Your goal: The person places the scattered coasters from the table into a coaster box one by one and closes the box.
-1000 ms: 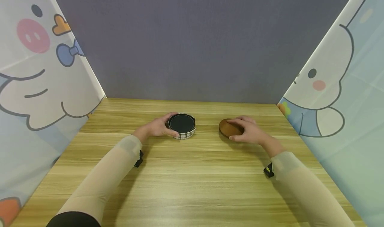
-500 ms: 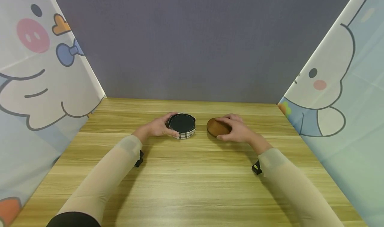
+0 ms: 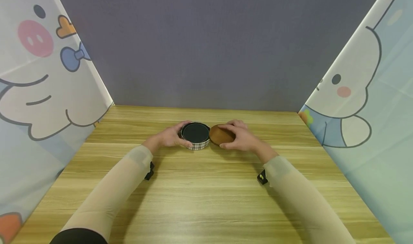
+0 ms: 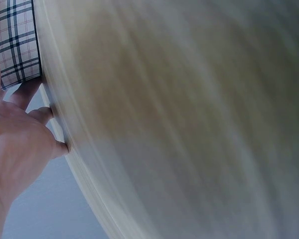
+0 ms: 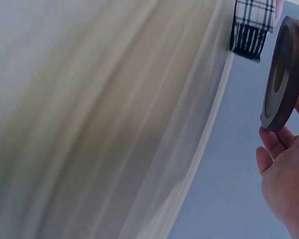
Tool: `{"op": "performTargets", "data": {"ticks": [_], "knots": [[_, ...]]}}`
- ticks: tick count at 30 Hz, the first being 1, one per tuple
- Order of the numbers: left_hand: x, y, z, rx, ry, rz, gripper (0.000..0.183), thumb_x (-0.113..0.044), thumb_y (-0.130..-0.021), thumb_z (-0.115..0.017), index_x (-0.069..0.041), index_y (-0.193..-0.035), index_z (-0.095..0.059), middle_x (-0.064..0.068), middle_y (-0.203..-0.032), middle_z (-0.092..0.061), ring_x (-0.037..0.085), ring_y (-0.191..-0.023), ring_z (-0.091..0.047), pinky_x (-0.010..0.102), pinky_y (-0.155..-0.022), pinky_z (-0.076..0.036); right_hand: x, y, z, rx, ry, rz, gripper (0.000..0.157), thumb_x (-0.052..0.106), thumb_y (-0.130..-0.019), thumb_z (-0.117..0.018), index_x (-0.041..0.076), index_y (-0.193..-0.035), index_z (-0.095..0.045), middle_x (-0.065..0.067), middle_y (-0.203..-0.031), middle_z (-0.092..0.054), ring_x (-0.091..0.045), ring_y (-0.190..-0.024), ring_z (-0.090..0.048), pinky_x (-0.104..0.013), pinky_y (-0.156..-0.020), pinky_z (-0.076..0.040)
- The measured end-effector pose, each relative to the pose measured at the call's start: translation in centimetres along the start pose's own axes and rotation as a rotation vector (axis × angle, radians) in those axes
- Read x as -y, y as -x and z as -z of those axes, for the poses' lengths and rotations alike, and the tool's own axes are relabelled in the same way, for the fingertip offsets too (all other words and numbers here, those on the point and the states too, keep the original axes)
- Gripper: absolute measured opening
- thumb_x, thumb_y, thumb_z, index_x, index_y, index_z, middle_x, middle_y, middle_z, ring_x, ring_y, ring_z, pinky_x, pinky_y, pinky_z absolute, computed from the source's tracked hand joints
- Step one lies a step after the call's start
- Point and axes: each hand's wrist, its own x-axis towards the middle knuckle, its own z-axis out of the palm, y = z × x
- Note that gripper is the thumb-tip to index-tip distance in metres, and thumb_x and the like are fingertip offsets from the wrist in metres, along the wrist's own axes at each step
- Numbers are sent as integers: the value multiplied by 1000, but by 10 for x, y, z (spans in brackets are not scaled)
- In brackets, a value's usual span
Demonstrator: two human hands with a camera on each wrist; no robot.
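Observation:
A low round coaster holder point(image 3: 200, 145) in black-and-white plaid stands on the table, a black disc point(image 3: 195, 132) filling its top. My left hand point(image 3: 169, 135) grips its left side, thumb in front and fingers behind. Part of its plaid wall point(image 4: 17, 42) shows in the left wrist view. My right hand point(image 3: 246, 138) holds a round brown coaster point(image 3: 221, 135) by its right side, just right of the holder; their edges meet in the head view. In the right wrist view the coaster point(image 5: 287, 74) is off the table, tilted, its paler ringed underside facing the holder.
The wood-grain table point(image 3: 200, 194) stretches in front of both hands. A grey panel point(image 3: 206, 50) stands along its back edge. Cartoon-printed cloth walls close in the left side point(image 3: 19, 104) and right side point(image 3: 380, 104).
My right hand has carried the brown coaster leftward, from well right of the holder to right beside it. The left hand and the holder have stayed put.

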Motion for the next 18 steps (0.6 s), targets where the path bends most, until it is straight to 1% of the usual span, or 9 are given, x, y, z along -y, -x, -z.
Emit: {"op": "performTargets", "data": {"ticks": [8, 13, 18], "knots": [[-2, 1, 2, 7, 5, 6, 117, -44, -85, -97, -28, -175, -24, 21, -172, -43, 43, -154, -48, 63, -129, -34, 16, -17, -7, 13, -12, 34, 81, 54, -90, -83, 31, -163, -56, -10, -159, -50, -37, -150, -39, -63, -121, -31], [-1, 1, 2, 10, -5, 16, 117, -47, -86, -96, -30, -176, -23, 20, -172, -42, 43, -153, -48, 63, -128, -35, 26, -30, -11, 24, -21, 39, 82, 54, -90, -83, 31, -164, -55, -10, -161, -49, -37, -154, -37, -63, -125, -27], [0, 1, 1, 11, -7, 25, 119, -50, -84, -96, -32, -176, -23, 17, -173, -42, 43, -153, -49, 63, -128, -34, 34, -43, -15, 29, -22, 44, 82, 57, -90, -82, 32, -164, -54, -10, -165, -48, -37, -158, -35, -64, -128, -24]]}}
